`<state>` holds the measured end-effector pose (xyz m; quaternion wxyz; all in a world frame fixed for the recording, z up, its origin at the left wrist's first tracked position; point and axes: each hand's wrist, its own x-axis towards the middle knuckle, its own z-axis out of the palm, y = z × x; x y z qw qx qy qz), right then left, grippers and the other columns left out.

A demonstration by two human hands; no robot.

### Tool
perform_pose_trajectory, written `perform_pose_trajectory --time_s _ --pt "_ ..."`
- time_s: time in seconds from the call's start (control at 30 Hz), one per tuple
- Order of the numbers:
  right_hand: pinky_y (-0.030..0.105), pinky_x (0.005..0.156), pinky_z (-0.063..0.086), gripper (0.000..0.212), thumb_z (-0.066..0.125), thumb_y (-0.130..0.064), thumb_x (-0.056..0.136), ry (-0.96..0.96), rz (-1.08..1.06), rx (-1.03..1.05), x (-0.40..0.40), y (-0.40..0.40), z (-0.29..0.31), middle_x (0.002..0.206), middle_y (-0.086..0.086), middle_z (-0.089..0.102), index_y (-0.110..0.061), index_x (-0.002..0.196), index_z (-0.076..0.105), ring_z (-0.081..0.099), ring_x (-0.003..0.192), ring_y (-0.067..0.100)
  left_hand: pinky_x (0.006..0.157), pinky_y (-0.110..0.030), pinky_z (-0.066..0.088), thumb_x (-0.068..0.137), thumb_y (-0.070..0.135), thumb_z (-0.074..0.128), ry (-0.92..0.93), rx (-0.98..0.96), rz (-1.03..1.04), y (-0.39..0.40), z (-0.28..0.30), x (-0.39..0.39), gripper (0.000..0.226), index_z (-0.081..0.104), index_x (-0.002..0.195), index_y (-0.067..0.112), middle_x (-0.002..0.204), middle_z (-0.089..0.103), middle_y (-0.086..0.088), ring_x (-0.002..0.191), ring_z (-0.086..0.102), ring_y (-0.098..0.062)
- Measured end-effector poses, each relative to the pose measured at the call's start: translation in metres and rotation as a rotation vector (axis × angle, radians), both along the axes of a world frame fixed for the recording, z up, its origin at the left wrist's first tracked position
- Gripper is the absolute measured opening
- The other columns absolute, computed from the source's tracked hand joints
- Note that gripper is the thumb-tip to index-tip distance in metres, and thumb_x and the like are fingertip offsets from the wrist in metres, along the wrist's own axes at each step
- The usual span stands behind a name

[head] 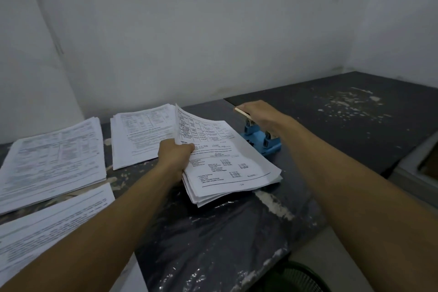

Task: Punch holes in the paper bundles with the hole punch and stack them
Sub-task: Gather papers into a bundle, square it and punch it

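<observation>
A bundle of printed paper (227, 163) lies tilted on the dark table (331, 125), its right edge pushed into a blue hole punch (263, 140). My left hand (176, 155) grips the bundle's left edge, and the far corner of the sheets curls upward. My right hand (257, 111) rests on top of the punch's pale lever, palm down, fingers curled over it. The punch's slot and the paper edge inside it are partly hidden by my right hand and the sheets.
Three more paper stacks lie to the left: one behind the bundle (142, 135), one at far left (54, 163), one at near left (52, 225). A white wall stands behind the table. A dark mesh bin (296, 277) sits below the table's near edge.
</observation>
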<state>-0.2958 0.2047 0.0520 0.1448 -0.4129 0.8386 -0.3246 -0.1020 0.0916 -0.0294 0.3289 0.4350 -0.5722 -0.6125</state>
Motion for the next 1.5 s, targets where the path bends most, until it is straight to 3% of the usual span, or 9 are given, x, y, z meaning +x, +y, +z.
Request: perform_pose_trajectory --time_s 0.13,0.23,0.4,0.63,0.8,0.97,1.5 --pt "0.029 0.066 0.036 0.032 0.037 -0.012 0.104 0.126 0.033 0.071 0.0 -0.002 -0.002 0.098 0.015 0.062 0.003 0.119 0.062 0.048 0.073 0.019 0.081 -0.05 0.06 0.086 0.001 0.071 0.001 0.01 0.009 0.006 -0.003 -0.011 0.026 0.069 0.112 0.003 0.104 0.072 -0.011 0.09 0.071 -0.032" --pt "0.028 0.067 0.037 0.032 0.036 -0.012 0.106 0.161 0.05 0.076 -0.001 -0.001 -0.003 0.096 0.014 0.06 0.001 0.118 0.063 0.048 0.073 0.019 0.078 -0.044 0.061 0.087 0.001 0.07 0.004 -0.001 0.027 0.01 -0.005 -0.017 0.024 0.069 0.11 0.005 0.102 0.071 -0.009 0.09 0.07 -0.03" --pt "0.03 0.075 0.038 0.033 0.034 -0.004 0.105 0.287 0.087 0.127 0.0 -0.001 -0.003 0.114 0.019 0.063 -0.002 0.125 0.061 0.052 0.087 0.025 0.079 -0.045 0.061 0.086 0.002 0.068 0.01 -0.013 0.042 0.016 -0.005 -0.025 0.019 0.069 0.104 0.009 0.1 0.072 -0.008 0.088 0.07 -0.029" --pt "0.032 0.079 0.042 0.034 0.034 -0.005 0.106 0.393 0.128 0.173 -0.002 -0.003 -0.005 0.118 0.019 0.063 -0.003 0.125 0.061 0.057 0.095 0.029 0.079 -0.05 0.061 0.084 0.004 0.068 0.055 0.015 0.075 0.026 -0.011 -0.036 0.017 0.07 0.098 0.012 0.098 0.073 -0.007 0.087 0.071 -0.031" --pt "0.042 0.099 0.05 0.035 0.037 -0.006 0.105 0.443 0.132 0.207 0.001 -0.004 -0.006 0.127 0.016 0.061 -0.007 0.134 0.057 0.06 0.108 0.033 0.08 -0.047 0.061 0.087 0.001 0.064 0.101 0.025 0.107 0.037 -0.018 -0.04 0.016 0.067 0.097 0.013 0.098 0.072 -0.004 0.088 0.07 -0.028" --pt "0.044 0.099 0.05 0.033 0.04 -0.004 0.104 0.482 0.145 0.23 0.003 -0.004 -0.006 0.126 0.018 0.061 -0.004 0.131 0.058 0.06 0.108 0.034 0.075 -0.039 0.06 0.09 -0.001 0.062 0.156 0.044 0.104 0.043 -0.023 -0.037 0.021 0.069 0.101 0.016 0.09 0.07 0.002 0.084 0.07 -0.022" --pt "0.043 0.099 0.048 0.032 0.042 -0.005 0.104 0.5 0.146 0.22 0.007 -0.003 -0.008 0.131 0.019 0.059 -0.001 0.133 0.056 0.059 0.113 0.036 0.082 -0.046 0.061 0.091 0.005 0.064 0.135 -0.028 0.1 0.042 -0.027 -0.039 0.019 0.07 0.1 0.02 0.099 0.073 0.002 0.089 0.071 -0.023"
